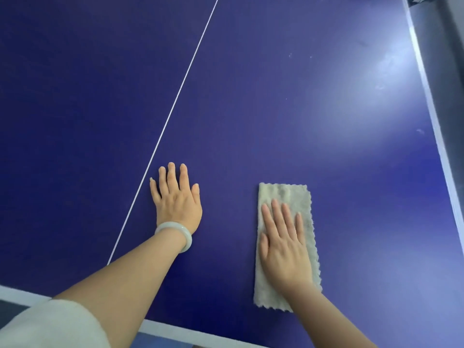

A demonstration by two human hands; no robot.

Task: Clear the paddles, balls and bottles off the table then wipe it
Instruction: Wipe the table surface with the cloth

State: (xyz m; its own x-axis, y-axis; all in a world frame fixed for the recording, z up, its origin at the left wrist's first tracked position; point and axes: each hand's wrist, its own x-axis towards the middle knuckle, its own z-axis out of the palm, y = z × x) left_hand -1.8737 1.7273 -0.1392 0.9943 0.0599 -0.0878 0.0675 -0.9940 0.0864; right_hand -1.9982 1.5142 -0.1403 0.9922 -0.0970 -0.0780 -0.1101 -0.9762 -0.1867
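Wiping step in hand: right hand [283,244] lies flat, fingers straight, pressing the folded pale cloth [286,194] onto the blue tabletop [251,109]. Left hand [177,197] rests flat beside the white centre line [175,96], holding nothing. No paddles, balls or bottles in view; next move likely calls for sweeping toward the specks near the glare.

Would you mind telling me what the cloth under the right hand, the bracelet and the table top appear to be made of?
The cloth looks like pale, fluffy microfibre or terry fabric: napped surface, zigzag edges. The bracelet seems jade or glass: smooth, milky, translucent, glossy. The table top looks like painted board: matt blue with a soft glare patch.
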